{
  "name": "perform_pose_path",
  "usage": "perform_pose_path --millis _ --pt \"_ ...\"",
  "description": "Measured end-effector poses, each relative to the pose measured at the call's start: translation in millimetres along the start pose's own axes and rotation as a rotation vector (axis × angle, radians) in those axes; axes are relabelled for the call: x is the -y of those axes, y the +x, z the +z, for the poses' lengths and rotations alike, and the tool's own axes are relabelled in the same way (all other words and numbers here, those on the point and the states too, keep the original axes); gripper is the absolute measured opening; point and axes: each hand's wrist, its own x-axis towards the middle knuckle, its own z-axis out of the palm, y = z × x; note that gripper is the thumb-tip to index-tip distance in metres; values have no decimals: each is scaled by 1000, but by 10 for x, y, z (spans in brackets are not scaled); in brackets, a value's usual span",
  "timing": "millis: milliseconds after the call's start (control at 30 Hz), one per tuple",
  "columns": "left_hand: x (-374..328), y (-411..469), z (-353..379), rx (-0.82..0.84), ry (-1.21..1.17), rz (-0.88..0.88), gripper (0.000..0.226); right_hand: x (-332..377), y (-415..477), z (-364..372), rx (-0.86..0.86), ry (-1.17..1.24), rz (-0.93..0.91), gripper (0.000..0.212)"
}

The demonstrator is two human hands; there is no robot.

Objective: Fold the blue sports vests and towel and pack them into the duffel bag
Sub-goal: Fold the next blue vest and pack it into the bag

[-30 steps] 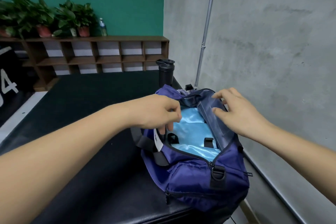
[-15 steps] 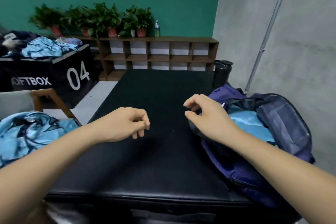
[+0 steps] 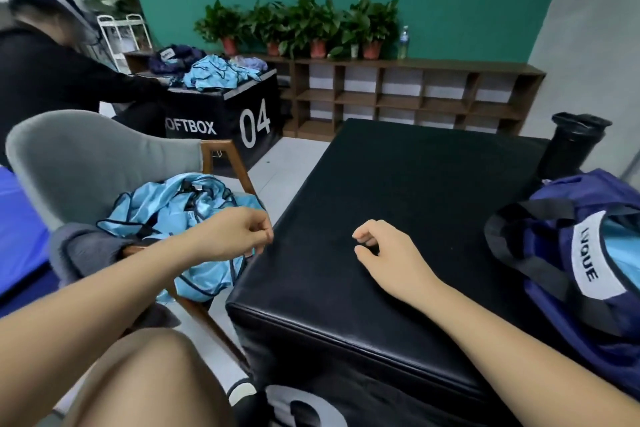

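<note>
1. Black padded box (image 3: 398, 211), centre: my work surface.
2. Grey chair (image 3: 83, 163), left of the box: carries the unfolded stock.
3. Duffel bag (image 3: 568, 192), right edge of the box: open, with light-blue cloth already inside, so I judge part of the load is packed.
4. Blue vests (image 3: 194, 204), crumpled on the chair seat, beside a dark grey cloth (image 3: 83, 250) that may be the towel: folding and packing are left.
5. Right hand (image 3: 384, 253), over the box: loosely curled, grasping nothing.
6. Left hand (image 3: 232, 236), over the vests: fingertips together; I cannot tell whether cloth is caught.

Change: half a second ago my left hand was over the box top; it has crossed to the chair.
</note>
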Motion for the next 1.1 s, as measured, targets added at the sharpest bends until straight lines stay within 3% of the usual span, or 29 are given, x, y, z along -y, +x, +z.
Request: perform_pose_path --millis 267,433,533,667,733,867,933,1000,1100 --pt "1011 311 -293 -172 160 -197 3 -68 105 422 -52 -159 -35 16" --pt "1596 547 -496 -250 270 -342 19 -54 41 468 -75 -270 -64 16" --pt "1910 660 -586 -199 347 -410 38 -60 43 488 -105 -289 -80 13" --pt "2234 705 -552 47 552 -603 39 -94 79 525 -122 -317 -100 7" --pt "2378 729 -515 152 610 -686 50 -115 88 543 -117 -330 -106 6" --pt "2697 747 -604 229 620 -713 73 -137 87 549 -127 -329 -110 6" --pt "2489 590 -735 254 656 -715 78 -136 80 548 -129 -323 -110 6" --pt "2228 408 -882 269 656 -685 76 -132 78 547 -130 -318 -103 6" --pt "2081 244 -1029 235 709 -649 51 -121 71 553 -137 -318 -100 6"
